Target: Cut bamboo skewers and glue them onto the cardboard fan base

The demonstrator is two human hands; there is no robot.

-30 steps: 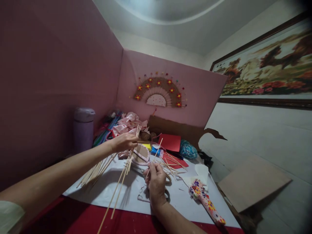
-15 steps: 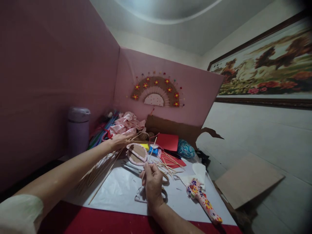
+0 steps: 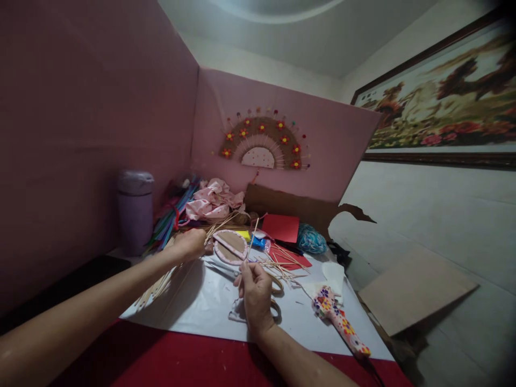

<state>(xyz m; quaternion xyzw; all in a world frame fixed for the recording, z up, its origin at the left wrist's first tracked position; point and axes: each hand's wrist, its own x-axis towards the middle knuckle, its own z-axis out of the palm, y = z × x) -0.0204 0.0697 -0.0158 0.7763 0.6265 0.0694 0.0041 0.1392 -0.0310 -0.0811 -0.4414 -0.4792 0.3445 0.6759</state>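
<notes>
My left hand (image 3: 189, 244) is closed round a bundle of thin bamboo sticks (image 3: 161, 279) that lies low over the white sheet (image 3: 201, 306), tips toward the pink cloth. My right hand (image 3: 255, 290) pinches a single bamboo stick (image 3: 251, 243) that points up and away. Between the hands lies a round cardboard disc with a pink rim (image 3: 229, 246). More loose sticks (image 3: 282, 266) are scattered just right of it. Under my right hand are scissors (image 3: 274, 301), partly hidden.
A decorated glue gun (image 3: 338, 322) lies at the right. Red paper (image 3: 281, 228), a blue yarn ball (image 3: 310, 243), pink cloth (image 3: 213, 199), coloured strips (image 3: 171, 217) and a purple flask (image 3: 135, 212) stand at the back. Pink boards with a fan decoration (image 3: 264, 142) wall the table.
My left hand has lowered the stick bundle from steeply tilted to nearly flat on the sheet and drawn back to the left. The right hand has kept its single stick almost still.
</notes>
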